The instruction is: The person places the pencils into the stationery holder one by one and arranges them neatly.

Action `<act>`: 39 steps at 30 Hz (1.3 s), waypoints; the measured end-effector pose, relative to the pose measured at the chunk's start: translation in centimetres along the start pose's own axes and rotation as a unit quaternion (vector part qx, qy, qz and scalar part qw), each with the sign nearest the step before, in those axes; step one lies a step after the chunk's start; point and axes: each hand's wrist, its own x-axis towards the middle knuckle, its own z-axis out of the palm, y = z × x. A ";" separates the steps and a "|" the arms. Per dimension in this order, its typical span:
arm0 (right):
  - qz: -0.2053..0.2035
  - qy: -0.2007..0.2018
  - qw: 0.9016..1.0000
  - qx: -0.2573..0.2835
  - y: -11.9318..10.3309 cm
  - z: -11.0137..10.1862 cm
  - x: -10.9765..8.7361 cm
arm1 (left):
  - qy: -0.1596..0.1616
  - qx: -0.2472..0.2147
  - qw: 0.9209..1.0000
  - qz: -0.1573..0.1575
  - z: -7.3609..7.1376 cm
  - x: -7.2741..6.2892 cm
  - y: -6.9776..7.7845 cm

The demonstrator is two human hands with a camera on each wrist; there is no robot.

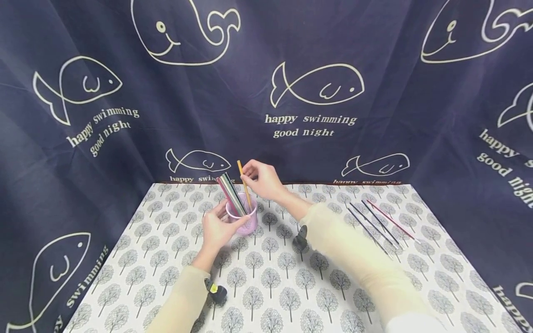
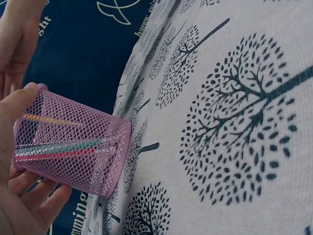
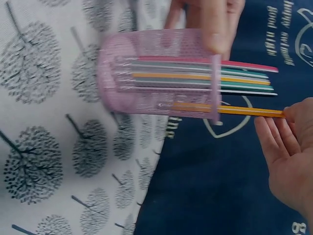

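My left hand (image 1: 220, 229) grips a pink mesh pen holder (image 1: 248, 226) by its upper part, thumb at the rim and fingers around the far side. Several pencils (image 1: 233, 196) in red, green, grey and yellow lean together inside it. A yellow pencil (image 1: 244, 185) is pinched near its upper end by my right hand (image 1: 263, 179). In the right wrist view, the lower part of this yellow pencil (image 3: 249, 111) is inside the pen holder (image 3: 161, 41), apart from the bunch. Through the mesh in the left wrist view, green and red pencils (image 2: 58, 152) show.
Three thin pencils lie at the table's right: two dark ones (image 1: 368, 229) and a red one (image 1: 393, 221). A white cloth with tree prints (image 1: 270, 277) covers the table. Dark blue curtains (image 1: 395, 101) with fish drawings hang behind and at both sides.
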 end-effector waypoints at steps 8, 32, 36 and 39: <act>-0.003 -0.044 0.998 -0.042 0.6 1.6 -0.1 | 0.000 0.009 1.000 0.011 0.0 0.0 0.2; 0.010 -0.056 0.995 -0.082 0.7 -1.6 0.7 | 0.003 0.010 1.000 -0.009 -0.6 -0.1 0.6; 0.020 -0.055 0.993 -0.098 1.5 -5.4 0.4 | -0.001 0.010 1.000 -0.020 -0.6 -0.1 0.6; 0.030 -0.055 0.991 -0.116 2.4 -8.4 -0.2 | -0.006 0.007 1.000 -0.019 -0.4 -0.1 0.6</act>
